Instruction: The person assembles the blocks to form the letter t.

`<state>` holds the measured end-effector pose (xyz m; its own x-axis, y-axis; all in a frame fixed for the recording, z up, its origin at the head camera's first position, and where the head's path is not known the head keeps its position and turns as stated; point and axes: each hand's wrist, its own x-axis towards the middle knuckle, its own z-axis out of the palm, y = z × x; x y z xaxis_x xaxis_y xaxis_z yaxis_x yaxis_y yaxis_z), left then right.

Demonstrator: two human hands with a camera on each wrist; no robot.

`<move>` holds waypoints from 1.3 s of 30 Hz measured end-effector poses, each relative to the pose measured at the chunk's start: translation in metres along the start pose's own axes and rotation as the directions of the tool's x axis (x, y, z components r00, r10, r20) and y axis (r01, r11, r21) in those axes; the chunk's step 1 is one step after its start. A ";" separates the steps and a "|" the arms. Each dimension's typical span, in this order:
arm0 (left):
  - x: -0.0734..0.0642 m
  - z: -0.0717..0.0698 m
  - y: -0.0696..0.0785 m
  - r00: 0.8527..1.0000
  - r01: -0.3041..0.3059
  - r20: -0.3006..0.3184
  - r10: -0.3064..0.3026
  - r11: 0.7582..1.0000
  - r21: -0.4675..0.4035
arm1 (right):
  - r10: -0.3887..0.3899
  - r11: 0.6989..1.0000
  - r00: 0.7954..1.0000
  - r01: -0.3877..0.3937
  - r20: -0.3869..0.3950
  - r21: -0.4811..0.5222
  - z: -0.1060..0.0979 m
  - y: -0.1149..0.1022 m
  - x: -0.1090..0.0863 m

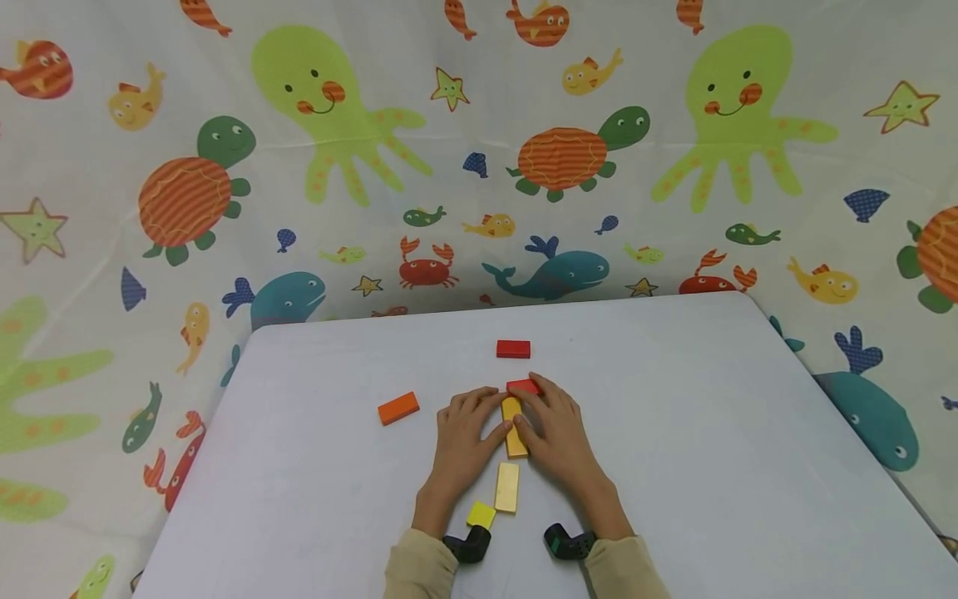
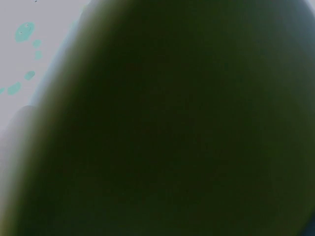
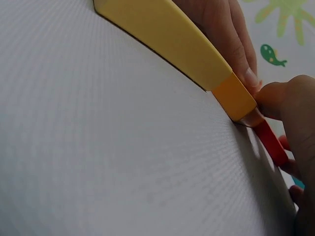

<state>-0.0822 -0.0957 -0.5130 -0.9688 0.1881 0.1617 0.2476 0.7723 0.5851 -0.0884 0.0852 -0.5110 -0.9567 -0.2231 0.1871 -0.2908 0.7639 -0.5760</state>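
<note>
An amber rectangular block (image 1: 516, 447) lies lengthwise between my two hands. My left hand (image 1: 466, 437) holds its left side, the thumb along the middle and the index finger near the far end. From the other side, my right hand (image 1: 560, 433) grips it with thumb and index finger; its other fingers reach around a red block (image 1: 522, 387) beyond the far end. The right wrist view shows the amber block (image 3: 234, 96) in line with the red block (image 3: 270, 142) and a pale yellow block (image 3: 157, 34). A dark blur fills most of the left wrist view.
Nearer me lie the pale yellow block (image 1: 506, 488) and a bright yellow block (image 1: 481, 515), close to the left wrist camera (image 1: 468, 545). Another red block (image 1: 513, 349) lies farther back, an orange block (image 1: 398, 408) to the left. Behind the white table (image 1: 718, 433) hangs a sea-animal curtain (image 1: 464, 83).
</note>
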 end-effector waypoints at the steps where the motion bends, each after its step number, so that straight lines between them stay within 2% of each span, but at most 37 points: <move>1: 0.000 0.000 0.000 1.000 -0.001 0.000 0.001 1.000 -0.003 | 0.004 1.000 1.000 -0.004 0.000 0.007 0.000 0.000 0.000; 29: -0.001 0.000 -0.002 1.000 -0.005 -0.016 0.005 1.000 -0.012 | -0.015 1.000 1.000 0.015 -0.016 0.016 0.001 0.000 0.001; 39: 0.000 0.002 -0.003 1.000 0.000 0.003 0.001 1.000 -0.012 | -0.004 1.000 1.000 0.004 -0.011 -0.001 0.002 0.001 -0.001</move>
<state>-0.0824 -0.0967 -0.5161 -0.9687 0.1905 0.1593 0.2482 0.7647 0.5947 -0.0882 0.0850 -0.5131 -0.9551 -0.2195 0.1988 -0.2950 0.7635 -0.5745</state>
